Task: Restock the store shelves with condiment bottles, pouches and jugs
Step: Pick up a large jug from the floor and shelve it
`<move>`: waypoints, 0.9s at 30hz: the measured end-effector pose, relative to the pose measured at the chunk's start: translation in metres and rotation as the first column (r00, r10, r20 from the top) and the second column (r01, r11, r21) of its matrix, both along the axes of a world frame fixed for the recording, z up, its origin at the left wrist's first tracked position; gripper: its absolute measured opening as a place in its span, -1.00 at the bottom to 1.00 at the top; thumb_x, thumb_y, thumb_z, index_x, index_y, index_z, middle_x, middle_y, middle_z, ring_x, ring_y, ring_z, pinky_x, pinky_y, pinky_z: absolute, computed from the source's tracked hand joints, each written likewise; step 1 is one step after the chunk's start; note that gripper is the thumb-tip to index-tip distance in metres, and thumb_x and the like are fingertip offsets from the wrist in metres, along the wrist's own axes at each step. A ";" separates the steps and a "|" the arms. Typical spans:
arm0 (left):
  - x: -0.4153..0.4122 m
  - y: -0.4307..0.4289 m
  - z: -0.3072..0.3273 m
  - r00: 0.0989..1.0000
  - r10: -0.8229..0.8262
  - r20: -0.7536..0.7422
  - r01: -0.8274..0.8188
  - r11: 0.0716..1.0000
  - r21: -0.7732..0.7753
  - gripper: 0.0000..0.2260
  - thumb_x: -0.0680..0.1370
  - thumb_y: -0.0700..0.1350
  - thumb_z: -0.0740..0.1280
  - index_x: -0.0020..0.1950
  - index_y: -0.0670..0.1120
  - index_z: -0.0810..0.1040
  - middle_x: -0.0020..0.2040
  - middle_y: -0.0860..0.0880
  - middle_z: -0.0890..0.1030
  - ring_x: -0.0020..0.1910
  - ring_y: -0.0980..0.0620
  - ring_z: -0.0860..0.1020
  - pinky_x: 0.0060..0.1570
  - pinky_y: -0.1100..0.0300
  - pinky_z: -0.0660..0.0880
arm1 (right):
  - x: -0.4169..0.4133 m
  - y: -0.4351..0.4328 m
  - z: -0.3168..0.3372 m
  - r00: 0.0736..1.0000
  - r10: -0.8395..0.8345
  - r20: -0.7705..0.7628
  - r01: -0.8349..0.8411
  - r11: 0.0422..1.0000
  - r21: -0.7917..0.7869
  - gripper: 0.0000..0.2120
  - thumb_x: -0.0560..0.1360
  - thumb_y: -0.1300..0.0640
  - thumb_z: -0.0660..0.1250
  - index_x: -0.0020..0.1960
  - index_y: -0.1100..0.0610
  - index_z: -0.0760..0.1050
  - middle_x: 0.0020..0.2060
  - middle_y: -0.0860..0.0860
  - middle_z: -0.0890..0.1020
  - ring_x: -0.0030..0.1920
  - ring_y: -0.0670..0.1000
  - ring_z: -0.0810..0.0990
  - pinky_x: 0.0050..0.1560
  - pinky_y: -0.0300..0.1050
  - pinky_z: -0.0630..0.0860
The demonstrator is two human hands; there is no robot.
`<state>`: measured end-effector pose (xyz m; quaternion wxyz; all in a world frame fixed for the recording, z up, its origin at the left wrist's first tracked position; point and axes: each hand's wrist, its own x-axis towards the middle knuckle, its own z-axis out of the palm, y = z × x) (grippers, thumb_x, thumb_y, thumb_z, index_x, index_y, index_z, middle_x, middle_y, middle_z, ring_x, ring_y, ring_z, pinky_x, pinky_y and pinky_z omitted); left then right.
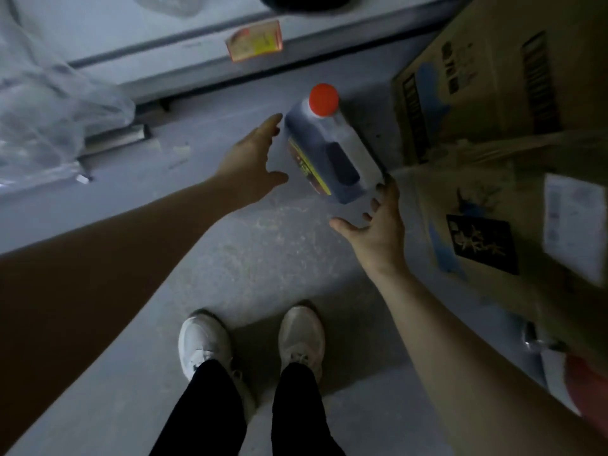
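1. Orange-red is the cap (pixel 324 99) on the jug (pixel 332 153) of dark liquid, which lies tilted between my hands, cap pointing far and base toward me.
2. The jug is over the grey floor (pixel 263 251), just left of the far cardboard box (pixel 493 93); I cannot tell whether it rests on the floor or is clear of it.
3. My left hand (pixel 250 159) is at the jug's left side, fingers straight and spread, thumb held apart. The forefinger tip reaches the jug's shoulder, but I cannot tell whether it touches.
4. My right hand (pixel 378 225) is at the jug's near right corner, fingers fanned wide, the fingertips right at its base. Neither hand is wrapped round anything.
5. A yellow and red label (pixel 306 166) runs along the jug's left face; its print is too blurred to read.
6. Nearer on the right is a second cardboard box (pixel 493 225) with a black panel and a white slip.
7. Far off is a pale shelf base (pixel 164 44) with a yellow and red price tag (pixel 255 41) on its edge.
8. Clear plastic wrap (pixel 49 103) lies crumpled at the far left.
9. Nearest me are my white shoes (pixel 204 340) and black trousers (pixel 210 409).
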<state>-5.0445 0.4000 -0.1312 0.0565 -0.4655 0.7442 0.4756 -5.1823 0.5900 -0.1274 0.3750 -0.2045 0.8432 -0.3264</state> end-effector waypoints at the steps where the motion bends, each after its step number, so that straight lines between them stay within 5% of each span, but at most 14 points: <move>1: -0.006 -0.004 -0.010 1.000 -0.011 -0.011 0.011 1.000 0.002 -0.14 0.46 -0.22 0.51 0.61 0.02 0.08 0.53 -0.03 0.32 0.45 -0.06 0.36 0.40 0.00 0.39 | -0.001 -0.002 -0.012 0.999 -0.032 0.018 0.032 0.999 -0.025 0.04 0.32 0.18 0.64 0.61 0.11 0.09 0.53 0.04 0.34 0.50 0.04 0.35 0.45 0.07 0.41; 7: -0.032 -0.028 -0.049 0.996 -0.029 -0.080 0.030 0.999 0.012 -0.26 0.46 -0.26 0.48 0.56 0.00 0.22 0.45 -0.04 0.42 0.40 -0.04 0.40 0.27 0.23 0.33 | -0.003 -0.022 -0.060 0.984 -0.165 0.063 0.174 0.968 -0.181 0.02 0.24 0.23 0.69 0.53 0.21 0.17 0.41 0.07 0.47 0.43 0.02 0.45 0.42 0.08 0.44; 12: -0.044 -0.043 -0.068 0.995 -0.081 -0.052 0.085 0.993 0.079 -0.46 0.47 -0.41 0.37 0.38 -0.02 0.43 0.15 0.10 0.48 0.15 0.11 0.44 0.04 0.28 0.38 | -0.013 -0.024 -0.082 0.983 -0.173 0.062 0.182 0.956 -0.230 -0.07 0.24 0.12 0.70 0.46 0.21 0.29 0.33 0.03 0.56 0.35 -0.05 0.53 0.37 -0.01 0.50; 15: -0.050 -0.051 -0.064 0.979 -0.117 -0.165 0.149 0.969 0.199 -0.51 0.45 -0.51 0.29 0.20 -0.01 0.41 0.01 0.09 0.50 -0.09 0.36 0.50 -0.16 0.50 0.43 | -0.026 -0.029 -0.077 0.960 -0.230 0.156 0.262 0.938 -0.227 -0.01 0.13 -0.03 0.71 0.44 0.17 0.35 0.28 -0.02 0.60 0.27 -0.09 0.59 0.22 -0.17 0.56; 17: -0.054 -0.054 -0.060 0.959 -0.102 -0.263 0.178 0.942 0.284 -0.55 0.43 -0.56 0.27 0.12 -0.07 0.38 -0.08 0.03 0.53 -0.24 0.41 0.52 -0.20 0.47 0.47 | -0.036 -0.034 -0.071 0.938 -0.271 0.216 0.323 0.908 -0.267 -0.04 0.16 0.03 0.69 0.45 0.22 0.35 0.26 0.00 0.63 0.22 -0.08 0.64 0.10 -0.24 0.57; 19: -0.052 -0.050 -0.054 0.948 -0.031 -0.316 0.165 0.899 0.405 -0.52 0.38 -0.51 0.30 0.18 -0.08 0.40 -0.09 0.03 0.55 -0.23 0.35 0.57 -0.16 0.38 0.52 | -0.043 -0.036 -0.064 0.933 -0.262 0.248 0.327 0.904 -0.276 -0.07 0.21 0.04 0.66 0.48 0.24 0.36 0.30 0.04 0.61 0.23 -0.06 0.63 0.11 -0.25 0.58; 22: -0.038 -0.031 -0.048 0.928 0.100 -0.360 0.138 0.804 0.578 -0.34 0.43 -0.47 0.30 0.46 -0.04 0.29 0.00 0.07 0.62 -0.07 0.25 0.62 -0.10 0.33 0.55 | -0.030 -0.017 -0.051 0.868 -0.322 0.377 0.388 0.915 -0.112 -0.01 0.09 -0.14 0.61 0.46 0.10 0.43 0.29 0.02 0.61 0.27 0.02 0.60 0.24 0.02 0.56; 27: 0.005 0.006 -0.032 0.908 0.263 -0.325 0.076 0.661 0.747 -0.46 0.53 -0.10 0.36 0.48 0.09 0.31 0.25 0.07 0.62 0.19 0.10 0.60 0.12 0.24 0.53 | 0.005 0.028 -0.019 0.739 -0.350 0.576 0.397 0.917 0.047 -0.26 0.21 -0.12 0.54 0.34 0.09 0.51 0.10 0.01 0.71 0.09 0.00 0.70 -0.11 -0.14 0.58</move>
